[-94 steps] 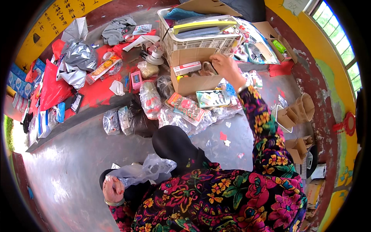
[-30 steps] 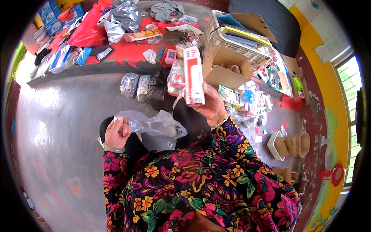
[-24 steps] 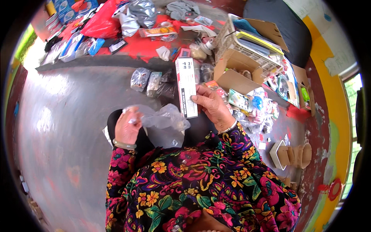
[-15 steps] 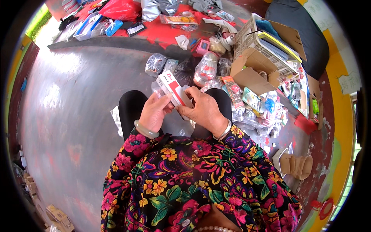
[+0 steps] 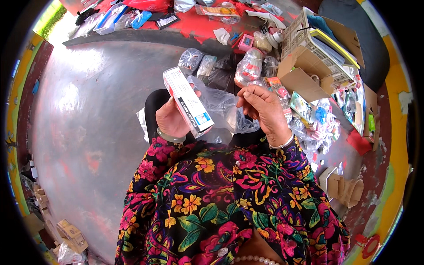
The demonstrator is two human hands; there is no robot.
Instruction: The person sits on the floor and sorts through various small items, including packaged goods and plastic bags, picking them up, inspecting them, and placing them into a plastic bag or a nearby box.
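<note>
A long white box [image 5: 187, 104] with a red side and a small blue patch is gripped in my left hand [image 5: 173, 119], tilted so that its lower end points toward my right. My right hand [image 5: 267, 110] is raised beside it, apart from the box, its fingers bent and drawn together. Whether anything thin is between those fingertips cannot be made out. A clear plastic bag [image 5: 216, 99] lies over my lap between the hands, partly behind the box and close to the right fingertips.
Filled plastic bags [image 5: 249, 66] and a black bag [image 5: 223, 73] lie ahead. An open cardboard box [image 5: 304, 77] stands by a plastic crate [image 5: 296, 33] at the right, with packaged goods [image 5: 316, 128] heaped below. A red-stained ledge [image 5: 194, 28] full of items runs across the far side.
The box has turned in my left hand and now shows another face. My right hand has let go of it and moved right. More of the clear bag shows.
</note>
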